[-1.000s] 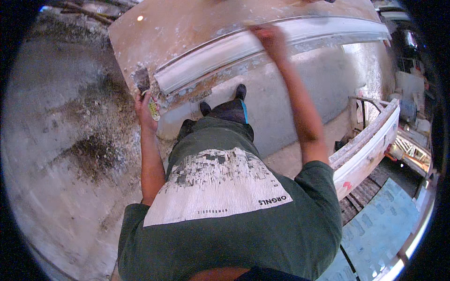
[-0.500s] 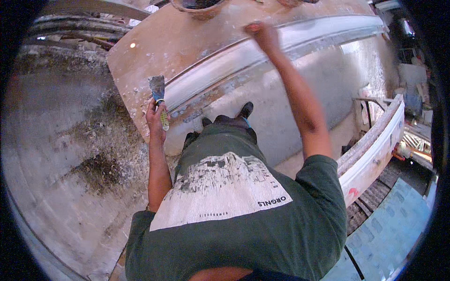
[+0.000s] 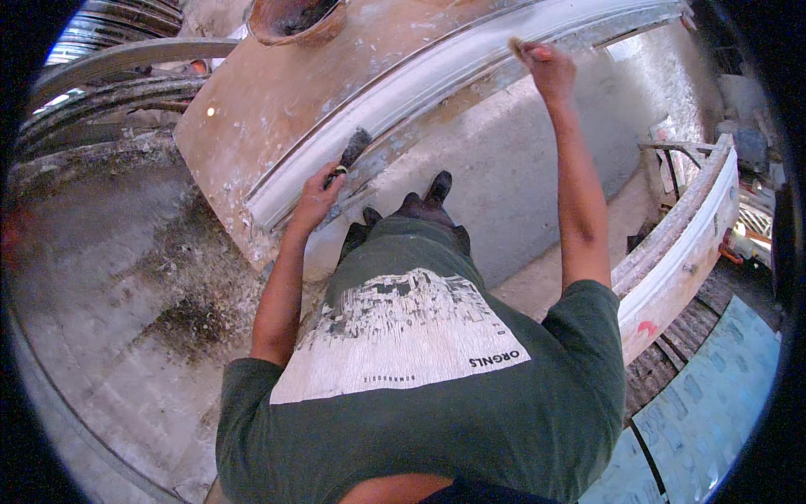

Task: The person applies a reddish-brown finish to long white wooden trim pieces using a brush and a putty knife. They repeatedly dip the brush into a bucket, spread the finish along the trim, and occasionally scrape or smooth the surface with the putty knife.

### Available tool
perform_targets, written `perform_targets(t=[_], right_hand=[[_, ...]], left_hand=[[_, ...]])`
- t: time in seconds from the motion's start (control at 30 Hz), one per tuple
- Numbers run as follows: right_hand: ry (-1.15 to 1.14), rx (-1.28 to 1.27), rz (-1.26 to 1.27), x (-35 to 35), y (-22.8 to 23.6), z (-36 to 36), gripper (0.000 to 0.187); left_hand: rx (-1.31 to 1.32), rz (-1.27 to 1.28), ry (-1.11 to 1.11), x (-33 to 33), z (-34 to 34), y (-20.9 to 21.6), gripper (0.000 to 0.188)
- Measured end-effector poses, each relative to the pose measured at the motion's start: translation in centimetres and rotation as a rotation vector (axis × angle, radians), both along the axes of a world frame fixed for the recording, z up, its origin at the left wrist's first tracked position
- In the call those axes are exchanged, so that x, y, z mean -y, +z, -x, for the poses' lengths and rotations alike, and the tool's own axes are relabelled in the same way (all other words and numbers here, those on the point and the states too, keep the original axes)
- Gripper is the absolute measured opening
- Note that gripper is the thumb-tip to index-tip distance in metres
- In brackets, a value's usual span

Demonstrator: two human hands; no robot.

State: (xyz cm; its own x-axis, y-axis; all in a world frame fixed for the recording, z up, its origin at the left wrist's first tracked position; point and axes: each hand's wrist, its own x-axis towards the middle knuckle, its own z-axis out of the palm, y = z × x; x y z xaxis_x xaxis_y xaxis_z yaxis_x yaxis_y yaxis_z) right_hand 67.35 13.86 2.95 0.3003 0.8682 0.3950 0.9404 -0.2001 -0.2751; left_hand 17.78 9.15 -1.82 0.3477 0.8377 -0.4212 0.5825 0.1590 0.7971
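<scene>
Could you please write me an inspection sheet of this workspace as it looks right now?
Surface: tilted brown board, splattered with white.
Job's things: long curved white moulding lying across the board; dark scraper pressed against its near end.
Clutter: rusty bowl at the board's top edge; dark debris pile on the floor.
Hands: left hand grips the scraper; right hand rests on the moulding with a small item in its fingers, too blurred to name.
Cables: nothing seen.
Surroundings: second curved moulding at right; stacked curved strips at upper left.
</scene>
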Motion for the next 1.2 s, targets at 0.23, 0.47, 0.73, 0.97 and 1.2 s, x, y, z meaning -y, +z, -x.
perform_targets(t=[0.23, 0.47, 0.73, 0.97, 1.2], right_hand=[[-0.008, -0.730, -0.347, 5.0, -1.9, 5.5, 0.016], [-0.294, -1.260, -0.122, 10.5, -7.0, 6.6, 0.020], [-0.432, -1.271, -0.028, 13.7, -6.1, 4.1, 0.026], [-0.187, -1.324, 0.167, 11.2, -6.8, 7.7, 0.026], [-0.083, -1.484, 0.272, 8.9, -7.5, 16.7, 0.024]], left_hand=[[-0.115, -0.465, -0.204, -2.0, -9.9, -2.8, 0.042], [-0.086, -0.277, -0.258, -4.4, -13.0, 0.3, 0.042], [-0.353, -0.179, -0.148, 1.9, 4.0, 1.5, 0.041], [-0.201, -0.243, -0.130, -1.6, -10.9, 1.1, 0.043], [-0.345, -0.226, -0.164, 1.0, 1.1, 0.7, 0.042]])
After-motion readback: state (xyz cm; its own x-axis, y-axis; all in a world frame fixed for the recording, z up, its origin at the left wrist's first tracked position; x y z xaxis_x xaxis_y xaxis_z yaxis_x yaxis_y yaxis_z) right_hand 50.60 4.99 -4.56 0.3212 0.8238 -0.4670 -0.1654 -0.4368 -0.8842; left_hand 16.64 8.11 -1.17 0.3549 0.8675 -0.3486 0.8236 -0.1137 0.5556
